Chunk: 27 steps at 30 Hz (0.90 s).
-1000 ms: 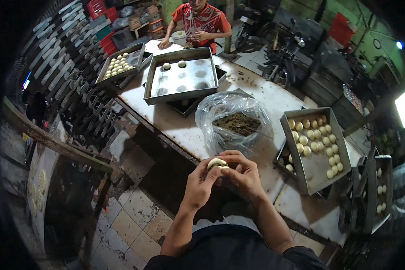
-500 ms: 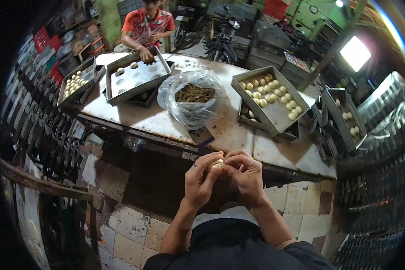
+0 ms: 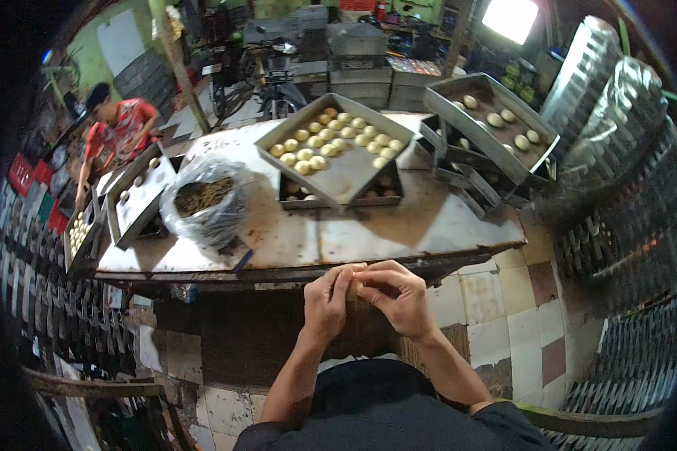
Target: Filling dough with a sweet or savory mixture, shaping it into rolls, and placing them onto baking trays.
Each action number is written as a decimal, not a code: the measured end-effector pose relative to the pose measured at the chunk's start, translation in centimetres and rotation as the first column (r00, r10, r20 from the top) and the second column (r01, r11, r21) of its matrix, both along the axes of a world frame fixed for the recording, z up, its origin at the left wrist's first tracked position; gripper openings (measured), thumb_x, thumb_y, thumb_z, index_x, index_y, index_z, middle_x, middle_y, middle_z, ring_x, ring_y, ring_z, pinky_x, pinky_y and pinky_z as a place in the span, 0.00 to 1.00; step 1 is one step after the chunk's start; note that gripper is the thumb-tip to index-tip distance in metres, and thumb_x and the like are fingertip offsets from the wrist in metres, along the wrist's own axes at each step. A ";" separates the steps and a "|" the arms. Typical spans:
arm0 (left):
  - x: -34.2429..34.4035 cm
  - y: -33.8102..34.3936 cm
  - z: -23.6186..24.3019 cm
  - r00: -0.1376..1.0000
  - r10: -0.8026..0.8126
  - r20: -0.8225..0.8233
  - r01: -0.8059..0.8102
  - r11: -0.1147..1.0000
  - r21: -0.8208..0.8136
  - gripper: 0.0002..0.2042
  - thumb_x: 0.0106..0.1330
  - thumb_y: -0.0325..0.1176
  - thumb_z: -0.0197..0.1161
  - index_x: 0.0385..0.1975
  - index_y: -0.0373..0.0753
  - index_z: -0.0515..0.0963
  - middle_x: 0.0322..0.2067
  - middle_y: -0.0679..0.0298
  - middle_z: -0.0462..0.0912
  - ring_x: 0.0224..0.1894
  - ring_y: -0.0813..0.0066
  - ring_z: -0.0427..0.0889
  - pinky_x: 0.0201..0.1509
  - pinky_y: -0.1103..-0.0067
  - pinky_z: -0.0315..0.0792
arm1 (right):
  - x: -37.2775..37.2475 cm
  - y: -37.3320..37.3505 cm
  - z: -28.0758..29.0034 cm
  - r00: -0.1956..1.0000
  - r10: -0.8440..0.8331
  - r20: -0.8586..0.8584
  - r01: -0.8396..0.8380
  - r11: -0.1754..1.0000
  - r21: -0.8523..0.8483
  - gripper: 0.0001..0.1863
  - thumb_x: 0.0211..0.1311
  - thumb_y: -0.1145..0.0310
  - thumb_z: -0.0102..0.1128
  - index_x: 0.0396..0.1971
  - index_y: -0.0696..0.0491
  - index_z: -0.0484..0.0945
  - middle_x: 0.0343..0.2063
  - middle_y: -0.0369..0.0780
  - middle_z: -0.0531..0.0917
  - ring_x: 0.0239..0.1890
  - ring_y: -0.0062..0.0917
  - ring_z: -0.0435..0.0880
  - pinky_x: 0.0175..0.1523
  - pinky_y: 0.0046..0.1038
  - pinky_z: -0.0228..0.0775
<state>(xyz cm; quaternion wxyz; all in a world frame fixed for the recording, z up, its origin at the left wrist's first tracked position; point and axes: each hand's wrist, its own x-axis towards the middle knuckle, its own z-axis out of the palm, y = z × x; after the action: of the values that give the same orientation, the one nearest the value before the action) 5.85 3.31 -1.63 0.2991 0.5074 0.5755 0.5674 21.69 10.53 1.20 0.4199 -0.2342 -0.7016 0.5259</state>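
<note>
My left hand [image 3: 326,307] and my right hand [image 3: 397,298] meet in front of the table's near edge, fingertips pinched together. Between them is a small pale dough ball, mostly covered by the fingers. Beyond my hands, a metal tray [image 3: 351,180] holds rows of round dough balls [image 3: 329,137], resting askew on another tray. A clear plastic bag [image 3: 233,214] stands open to the left, with a brown crumbly filling [image 3: 201,197] inside.
The white-topped table [image 3: 278,237] spans the view ahead. At its right, a tilted tray [image 3: 470,124] with a few dough balls tops a stack. A person in red [image 3: 132,124] reaches toward trays at the far left. Wrapped stacks [image 3: 605,113] stand at right.
My view has swung to the right, so the table and trays appear further left. My hands stay together, the dough ball now more hidden. The other person's arm has moved to the leftmost tray.
</note>
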 end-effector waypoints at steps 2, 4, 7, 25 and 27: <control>3.7 2.7 0.8 0.983 -0.071 0.167 0.111 0.965 -0.238 0.19 0.82 0.41 0.48 0.49 0.31 0.79 0.32 0.67 0.79 0.33 0.81 0.73 0.36 0.78 0.70 | 4.0 2.1 -0.9 0.996 -0.046 0.082 0.045 0.999 0.010 0.10 0.59 0.81 0.70 0.41 0.60 0.87 0.38 0.40 0.86 0.41 0.22 0.85 0.48 0.24 0.78; 6.5 4.4 0.2 0.972 -0.167 0.163 0.204 0.947 -0.247 0.20 0.83 0.41 0.46 0.48 0.30 0.79 0.31 0.67 0.78 0.32 0.81 0.72 0.36 0.79 0.70 | 7.3 4.3 -1.7 0.995 -0.058 0.075 0.059 0.998 -0.008 0.09 0.58 0.81 0.70 0.39 0.58 0.88 0.35 0.40 0.87 0.38 0.23 0.84 0.45 0.24 0.76; 10.2 7.7 2.1 0.940 -0.332 0.080 0.341 0.898 -0.278 0.21 0.84 0.43 0.41 0.46 0.29 0.76 0.31 0.64 0.79 0.33 0.79 0.77 0.40 0.81 0.73 | 10.7 7.2 -2.1 0.992 -0.119 0.043 0.126 0.952 -0.278 0.09 0.57 0.82 0.70 0.38 0.57 0.89 0.34 0.37 0.85 0.38 0.22 0.82 0.46 0.22 0.74; 7.3 30.4 4.5 0.797 -0.228 -0.558 0.397 0.895 0.202 0.13 0.74 0.29 0.53 0.54 0.33 0.75 0.55 0.52 0.82 0.65 0.57 0.73 0.67 0.63 0.61 | 5.6 22.1 -2.6 0.725 -0.441 -0.529 -0.163 0.637 -0.754 0.25 0.73 0.60 0.62 0.61 0.60 0.72 0.50 0.41 0.83 0.49 0.26 0.85 0.55 0.26 0.79; 4.5 33.3 4.1 0.809 -0.563 0.168 0.543 0.825 0.154 0.33 0.78 0.35 0.50 0.78 0.36 0.44 0.74 0.48 0.60 0.76 0.58 0.59 0.76 0.61 0.50 | 4.9 26.3 -0.5 0.907 -0.314 -0.280 -0.050 0.581 -0.812 0.23 0.72 0.63 0.62 0.60 0.61 0.75 0.50 0.42 0.84 0.47 0.26 0.85 0.53 0.25 0.80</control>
<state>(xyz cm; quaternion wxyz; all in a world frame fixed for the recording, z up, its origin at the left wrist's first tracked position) 10.34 36.60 2.49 0.4839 0.6054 0.3397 0.5328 26.54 36.83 0.71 0.4396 -0.3398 -0.2679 0.7871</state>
